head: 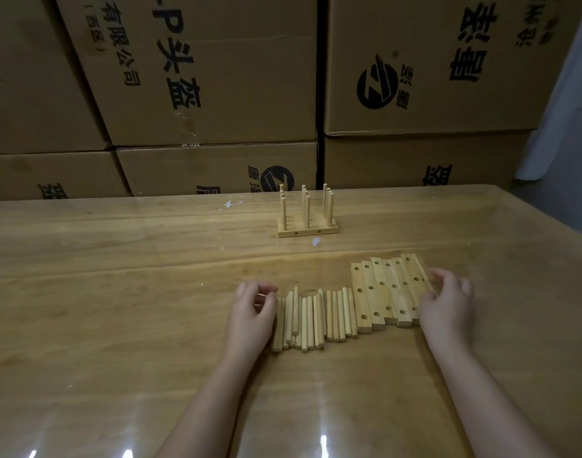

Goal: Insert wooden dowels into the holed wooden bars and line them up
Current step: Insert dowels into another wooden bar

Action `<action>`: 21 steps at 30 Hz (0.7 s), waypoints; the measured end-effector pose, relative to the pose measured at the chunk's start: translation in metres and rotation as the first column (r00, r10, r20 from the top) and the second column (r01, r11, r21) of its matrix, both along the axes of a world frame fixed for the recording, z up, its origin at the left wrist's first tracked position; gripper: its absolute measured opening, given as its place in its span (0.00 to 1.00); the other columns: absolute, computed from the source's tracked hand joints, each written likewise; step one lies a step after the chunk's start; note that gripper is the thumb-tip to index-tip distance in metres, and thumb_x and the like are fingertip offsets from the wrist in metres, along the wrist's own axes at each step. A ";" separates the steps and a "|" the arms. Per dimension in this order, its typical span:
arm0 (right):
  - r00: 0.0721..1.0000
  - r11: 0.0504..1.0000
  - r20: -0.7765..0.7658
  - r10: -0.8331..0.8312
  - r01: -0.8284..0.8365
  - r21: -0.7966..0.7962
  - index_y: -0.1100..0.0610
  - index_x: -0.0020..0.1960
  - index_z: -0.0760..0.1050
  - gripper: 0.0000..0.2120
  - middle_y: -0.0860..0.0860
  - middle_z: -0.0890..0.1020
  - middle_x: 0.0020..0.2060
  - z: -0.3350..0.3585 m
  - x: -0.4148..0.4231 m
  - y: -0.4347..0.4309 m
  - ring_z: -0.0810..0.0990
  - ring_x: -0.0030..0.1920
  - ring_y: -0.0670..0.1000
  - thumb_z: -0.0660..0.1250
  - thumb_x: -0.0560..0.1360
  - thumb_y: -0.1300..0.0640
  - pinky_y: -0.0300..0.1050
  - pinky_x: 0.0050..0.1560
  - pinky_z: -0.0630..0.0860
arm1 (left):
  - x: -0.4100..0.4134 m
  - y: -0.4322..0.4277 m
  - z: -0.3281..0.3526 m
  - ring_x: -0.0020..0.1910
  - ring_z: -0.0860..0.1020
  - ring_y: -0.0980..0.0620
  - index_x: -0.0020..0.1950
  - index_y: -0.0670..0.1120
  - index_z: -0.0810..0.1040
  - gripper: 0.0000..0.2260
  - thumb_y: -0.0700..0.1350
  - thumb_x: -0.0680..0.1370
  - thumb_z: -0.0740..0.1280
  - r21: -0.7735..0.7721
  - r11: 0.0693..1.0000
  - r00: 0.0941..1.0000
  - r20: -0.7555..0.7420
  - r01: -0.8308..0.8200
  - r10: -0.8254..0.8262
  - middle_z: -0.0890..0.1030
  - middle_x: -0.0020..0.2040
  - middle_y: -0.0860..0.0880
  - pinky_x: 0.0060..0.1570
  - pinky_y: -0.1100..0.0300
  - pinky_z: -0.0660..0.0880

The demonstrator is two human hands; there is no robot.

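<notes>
Fingers of left hand (250, 312) loosely curled beside loose dowels (312, 320), right hand (446, 305) fingers spread against holed bars (387, 290)

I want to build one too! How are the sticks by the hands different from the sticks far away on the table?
The loose dowels lie flat in a row beside the left hand; the far dowels stand upright. The loose ones sit straight on the table; the far ones are plugged into holed bars. Both are pale wood.
</notes>
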State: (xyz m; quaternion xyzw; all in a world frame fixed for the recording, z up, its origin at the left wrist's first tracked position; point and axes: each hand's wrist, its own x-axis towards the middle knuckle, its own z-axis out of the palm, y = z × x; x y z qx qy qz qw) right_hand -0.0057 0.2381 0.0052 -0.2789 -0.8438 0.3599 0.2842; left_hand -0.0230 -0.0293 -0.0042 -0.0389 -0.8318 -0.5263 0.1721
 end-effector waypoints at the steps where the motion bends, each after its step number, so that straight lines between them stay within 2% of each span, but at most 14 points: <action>1: 0.999 0.999 -0.040 -0.005 0.003 -0.045 0.55 0.60 0.73 0.15 0.55 0.69 0.62 0.000 -0.001 0.001 0.74 0.53 0.55 0.61 0.75 0.66 0.44 0.43 0.71 | -0.001 0.000 0.001 0.42 0.75 0.62 0.44 0.50 0.78 0.08 0.37 0.78 0.65 0.007 1.000 1.000 0.009 0.007 -0.007 0.75 0.47 0.52 0.41 0.75 0.69; 4: 0.971 0.982 -0.231 -0.057 0.013 -0.187 0.56 0.58 0.73 0.11 0.53 0.70 0.60 0.004 -0.003 0.004 0.73 0.49 0.48 0.61 0.77 0.63 0.34 0.42 0.68 | -0.002 0.001 0.004 0.43 0.75 0.59 0.45 0.49 0.78 0.07 0.38 0.78 0.65 0.031 0.999 0.999 0.041 0.027 -0.028 0.76 0.46 0.51 0.42 0.73 0.70; 7: 0.920 0.902 -0.388 -0.065 -0.112 -0.416 0.52 0.53 0.74 0.07 0.47 0.75 0.53 0.012 -0.002 -0.005 0.77 0.46 0.44 0.61 0.78 0.61 0.31 0.40 0.70 | 0.000 0.001 0.006 0.45 0.77 0.56 0.46 0.50 0.78 0.07 0.39 0.79 0.64 0.075 0.995 0.993 0.086 0.071 -0.077 0.79 0.45 0.51 0.45 0.66 0.72; 10: 0.918 0.781 -0.390 0.068 -0.292 -0.552 0.50 0.46 0.76 0.07 0.45 0.80 0.45 0.019 0.002 -0.029 0.79 0.48 0.46 0.64 0.77 0.60 0.36 0.40 0.74 | 0.002 0.001 0.007 0.43 0.78 0.58 0.45 0.51 0.78 0.07 0.40 0.79 0.65 0.104 0.990 0.988 0.111 0.097 -0.109 0.81 0.42 0.52 0.43 0.68 0.72; 14: 0.894 0.591 -0.346 0.284 -0.447 -0.671 0.53 0.47 0.79 0.06 0.47 0.83 0.42 0.018 0.016 -0.072 0.82 0.46 0.49 0.66 0.74 0.61 0.44 0.46 0.77 | 0.003 0.002 0.007 0.40 0.78 0.66 0.45 0.54 0.80 0.08 0.42 0.78 0.66 0.126 0.982 0.985 0.077 0.143 -0.153 0.83 0.41 0.55 0.42 0.74 0.72; 17: 0.849 0.404 -0.351 0.395 -0.504 -0.763 0.57 0.48 0.79 0.06 0.50 0.84 0.42 0.017 0.027 -0.093 0.83 0.44 0.50 0.65 0.74 0.63 0.44 0.45 0.79 | 0.003 0.002 0.005 0.47 0.79 0.67 0.54 0.54 0.79 0.07 0.44 0.78 0.66 0.099 0.967 0.969 0.062 0.233 -0.240 0.84 0.47 0.56 0.48 0.74 0.72; 19: 0.825 0.265 -0.390 0.409 -0.516 -0.814 0.60 0.49 0.79 0.06 0.53 0.84 0.43 0.018 0.032 -0.100 0.83 0.45 0.52 0.64 0.75 0.65 0.45 0.47 0.80 | 0.003 0.001 0.004 0.52 0.79 0.66 0.61 0.50 0.78 0.13 0.48 0.77 0.66 0.096 0.950 0.950 0.063 0.299 -0.305 0.83 0.51 0.57 0.53 0.73 0.72; 21: 0.812 0.230 -0.391 0.433 -0.519 -0.824 0.61 0.49 0.79 0.06 0.54 0.84 0.43 0.021 0.036 -0.102 0.83 0.46 0.52 0.64 0.75 0.65 0.44 0.47 0.80 | 0.003 -0.001 0.004 0.56 0.78 0.64 0.63 0.49 0.78 0.17 0.52 0.75 0.66 0.163 0.927 0.932 0.084 0.337 -0.354 0.83 0.54 0.56 0.56 0.69 0.73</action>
